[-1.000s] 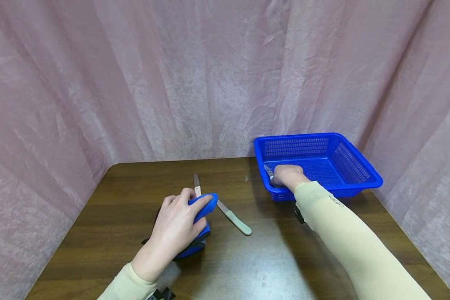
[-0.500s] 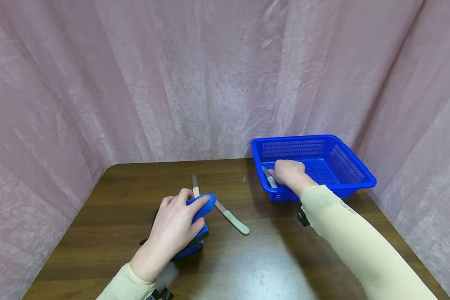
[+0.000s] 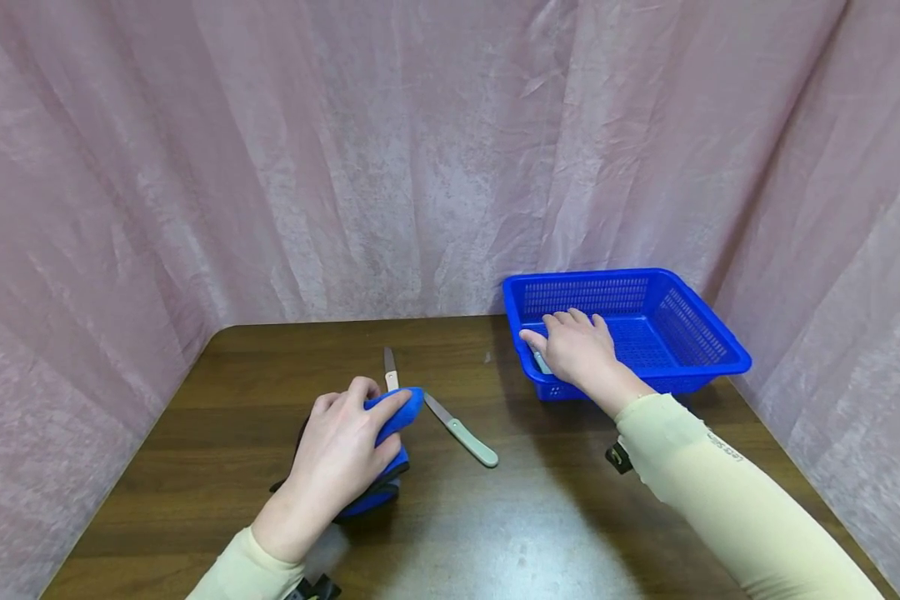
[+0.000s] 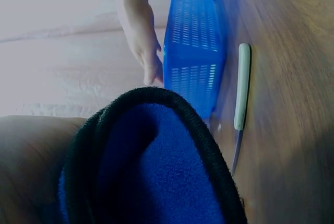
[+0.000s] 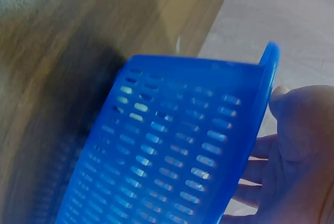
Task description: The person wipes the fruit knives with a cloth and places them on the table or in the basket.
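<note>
My left hand (image 3: 337, 442) grips a folded blue cloth (image 3: 403, 408) with black edging, which fills the lower part of the left wrist view. Over the left end of a blue plastic basket (image 3: 708, 321), my right hand (image 3: 581, 350) spreads its fingers, holding nothing. Partly hidden below that hand, a knife with a pale blue-green handle (image 3: 542, 362) lies inside the basket. Just right of the cloth rests a green-handled knife (image 3: 472, 442) on the table. Beyond the left hand, a cream-handled knife (image 3: 392, 380) points its blade away, its handle end covered by the hand and cloth.
The brown wooden table (image 3: 255, 375) reaches back to a pink curtain (image 3: 420, 167) that hangs behind and on both sides. The basket stands at the back right corner, its slotted wall (image 5: 172, 145) rising close beside the right hand in the right wrist view.
My right hand has let go of the knife in the basket and spread its fingers. The left hand has shifted slightly left with the cloth, showing more of the green-handled knife's blade.
</note>
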Demonstrator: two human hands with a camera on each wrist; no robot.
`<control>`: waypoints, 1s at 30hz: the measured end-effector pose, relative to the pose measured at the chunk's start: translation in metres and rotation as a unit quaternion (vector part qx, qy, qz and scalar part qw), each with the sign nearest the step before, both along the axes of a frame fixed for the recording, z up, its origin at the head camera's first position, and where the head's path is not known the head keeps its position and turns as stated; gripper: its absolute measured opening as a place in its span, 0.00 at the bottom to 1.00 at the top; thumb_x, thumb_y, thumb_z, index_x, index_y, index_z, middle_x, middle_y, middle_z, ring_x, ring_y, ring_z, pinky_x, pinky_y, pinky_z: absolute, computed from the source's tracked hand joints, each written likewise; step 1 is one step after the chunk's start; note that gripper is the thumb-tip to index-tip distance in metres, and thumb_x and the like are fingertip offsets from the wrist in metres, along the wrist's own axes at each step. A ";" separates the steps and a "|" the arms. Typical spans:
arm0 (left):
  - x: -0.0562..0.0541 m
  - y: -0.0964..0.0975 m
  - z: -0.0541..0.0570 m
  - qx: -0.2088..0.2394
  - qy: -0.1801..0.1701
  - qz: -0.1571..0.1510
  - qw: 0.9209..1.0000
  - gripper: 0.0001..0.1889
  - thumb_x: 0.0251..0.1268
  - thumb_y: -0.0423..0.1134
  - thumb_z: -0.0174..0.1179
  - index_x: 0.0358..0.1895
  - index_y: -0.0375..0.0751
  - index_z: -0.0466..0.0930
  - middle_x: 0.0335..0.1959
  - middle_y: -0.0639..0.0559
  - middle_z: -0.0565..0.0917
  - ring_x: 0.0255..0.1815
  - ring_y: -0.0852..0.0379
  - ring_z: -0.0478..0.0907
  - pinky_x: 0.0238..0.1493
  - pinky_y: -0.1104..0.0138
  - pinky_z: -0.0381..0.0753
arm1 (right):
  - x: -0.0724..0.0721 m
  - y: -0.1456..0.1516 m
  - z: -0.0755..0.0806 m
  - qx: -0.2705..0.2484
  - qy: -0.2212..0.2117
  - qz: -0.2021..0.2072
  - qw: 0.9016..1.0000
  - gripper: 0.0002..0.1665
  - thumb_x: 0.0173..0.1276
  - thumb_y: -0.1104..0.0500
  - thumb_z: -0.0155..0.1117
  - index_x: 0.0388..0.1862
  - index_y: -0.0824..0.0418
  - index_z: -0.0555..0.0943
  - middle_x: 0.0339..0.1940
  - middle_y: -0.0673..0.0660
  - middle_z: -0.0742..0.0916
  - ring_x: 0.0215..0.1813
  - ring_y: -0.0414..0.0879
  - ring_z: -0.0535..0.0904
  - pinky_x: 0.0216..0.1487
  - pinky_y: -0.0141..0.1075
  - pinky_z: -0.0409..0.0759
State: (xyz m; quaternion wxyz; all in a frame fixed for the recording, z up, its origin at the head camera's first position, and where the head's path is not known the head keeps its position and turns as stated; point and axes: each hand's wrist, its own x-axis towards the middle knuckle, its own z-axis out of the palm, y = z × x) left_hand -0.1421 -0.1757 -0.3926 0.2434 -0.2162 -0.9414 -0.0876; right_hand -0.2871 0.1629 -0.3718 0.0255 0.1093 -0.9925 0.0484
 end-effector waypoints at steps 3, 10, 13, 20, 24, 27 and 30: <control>0.000 -0.001 -0.001 0.002 -0.002 0.002 1.000 0.26 0.60 0.38 0.74 0.64 0.51 0.91 0.50 0.42 0.83 0.41 0.47 0.87 0.56 0.39 0.82 | 0.006 -0.004 0.000 -0.007 0.014 0.010 1.000 0.45 0.89 0.31 0.42 0.84 0.65 0.72 0.82 0.67 0.75 0.87 0.67 0.61 0.84 0.69 0.52; 0.001 -0.003 0.000 0.006 0.000 0.006 1.000 0.26 0.60 0.37 0.73 0.64 0.52 0.91 0.50 0.42 0.83 0.40 0.47 0.86 0.56 0.39 0.81 | 0.023 -0.012 -0.004 -0.009 0.057 0.044 0.997 0.46 0.88 0.31 0.46 0.86 0.63 0.70 0.85 0.66 0.72 0.88 0.65 0.60 0.84 0.68 0.54; 0.001 -0.004 0.000 0.005 -0.004 0.009 1.000 0.26 0.61 0.37 0.74 0.65 0.52 0.91 0.51 0.41 0.83 0.42 0.46 0.87 0.57 0.39 0.81 | 0.032 -0.015 -0.005 -0.012 0.075 0.059 0.995 0.46 0.87 0.31 0.50 0.86 0.63 0.70 0.85 0.66 0.72 0.88 0.65 0.60 0.84 0.68 0.55; 0.000 -0.005 0.002 0.005 -0.005 0.013 1.000 0.26 0.60 0.37 0.73 0.65 0.52 0.91 0.49 0.41 0.83 0.39 0.47 0.85 0.56 0.39 0.80 | 0.050 -0.025 -0.006 -0.011 0.114 0.091 0.989 0.47 0.84 0.32 0.56 0.86 0.62 0.70 0.86 0.65 0.72 0.88 0.63 0.61 0.84 0.66 0.57; 0.000 -0.006 0.002 0.002 0.001 0.013 1.000 0.26 0.59 0.37 0.73 0.64 0.52 0.91 0.49 0.41 0.83 0.39 0.47 0.85 0.56 0.39 0.81 | 0.058 -0.031 -0.009 -0.005 0.137 0.111 0.984 0.47 0.83 0.32 0.58 0.85 0.63 0.72 0.86 0.64 0.72 0.87 0.62 0.63 0.84 0.64 0.58; 0.000 -0.007 0.002 0.002 0.004 0.014 1.000 0.26 0.60 0.37 0.73 0.64 0.52 0.91 0.49 0.41 0.83 0.40 0.47 0.85 0.55 0.39 0.81 | 0.065 -0.036 -0.011 0.000 0.149 0.126 0.981 0.47 0.83 0.31 0.59 0.84 0.63 0.72 0.85 0.64 0.72 0.87 0.62 0.64 0.85 0.63 0.58; 0.000 -0.009 0.002 0.003 0.003 0.016 1.000 0.26 0.60 0.37 0.73 0.65 0.52 0.91 0.49 0.41 0.83 0.41 0.46 0.85 0.55 0.39 0.81 | 0.072 -0.041 -0.014 -0.001 0.158 0.138 0.978 0.47 0.82 0.31 0.60 0.84 0.62 0.73 0.84 0.64 0.74 0.86 0.61 0.65 0.85 0.62 0.58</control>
